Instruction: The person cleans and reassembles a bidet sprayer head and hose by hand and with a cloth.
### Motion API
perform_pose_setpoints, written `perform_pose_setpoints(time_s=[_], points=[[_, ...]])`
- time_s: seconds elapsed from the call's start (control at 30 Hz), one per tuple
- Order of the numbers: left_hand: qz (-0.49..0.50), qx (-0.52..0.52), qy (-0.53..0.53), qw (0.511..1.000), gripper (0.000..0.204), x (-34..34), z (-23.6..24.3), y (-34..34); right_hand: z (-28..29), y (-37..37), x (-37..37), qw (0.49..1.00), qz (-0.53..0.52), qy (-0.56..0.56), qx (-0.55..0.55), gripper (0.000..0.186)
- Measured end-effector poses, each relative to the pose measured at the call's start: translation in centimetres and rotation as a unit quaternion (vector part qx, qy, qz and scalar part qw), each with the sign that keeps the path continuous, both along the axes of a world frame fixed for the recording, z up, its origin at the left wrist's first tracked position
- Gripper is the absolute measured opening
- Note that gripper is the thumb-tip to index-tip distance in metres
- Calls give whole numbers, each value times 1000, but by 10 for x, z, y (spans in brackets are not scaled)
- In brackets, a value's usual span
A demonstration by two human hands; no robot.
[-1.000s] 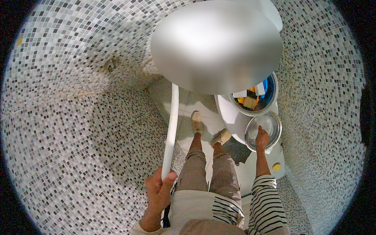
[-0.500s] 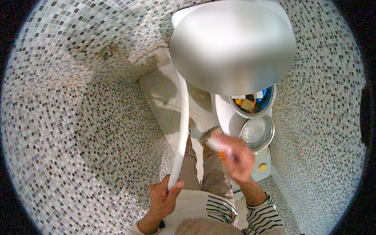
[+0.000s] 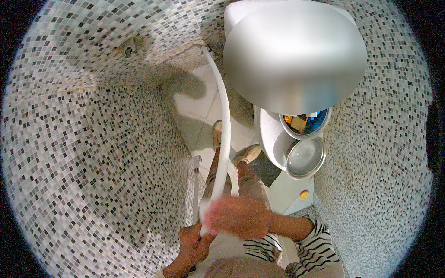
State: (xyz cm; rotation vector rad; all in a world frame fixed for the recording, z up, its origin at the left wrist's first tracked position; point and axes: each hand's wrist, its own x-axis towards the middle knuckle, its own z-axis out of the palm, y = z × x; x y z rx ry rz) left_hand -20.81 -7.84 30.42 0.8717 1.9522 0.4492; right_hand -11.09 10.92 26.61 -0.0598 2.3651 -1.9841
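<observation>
Down low in front, gripping the white tube (image 3: 226,125) near its bottom end with the left hand (image 3: 192,244), seemingly working at it with the right hand (image 3: 238,217); too blurry to tell that grip. Probably needs a steady left hold next, tbh.

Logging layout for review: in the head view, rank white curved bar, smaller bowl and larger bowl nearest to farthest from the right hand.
1. White curved bar, at the right hand, left side.
2. Smaller bowl, ahead and right.
3. Larger bowl, beyond the smaller one.
</observation>
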Motion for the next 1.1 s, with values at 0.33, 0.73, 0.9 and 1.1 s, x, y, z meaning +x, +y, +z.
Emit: perform_pose_setpoints(time_s=[0.33,0.73,0.9,1.1], points=[[88,-37,-102,990,27,-13,8,-5,-47,-26,-7,938,-295,158,85,40],[194,-165,-103,961,45,-11,-14,-75,-115,3,-45,957,-284,27,63,37],[202,-136,-174,954,32,-17,-12,-87,-121,-30,-44,977,-116,120,129,47],[141,-66,-95,983,30,-20,-29,-87,-223,65,-75,949,-216,43,226,47]])
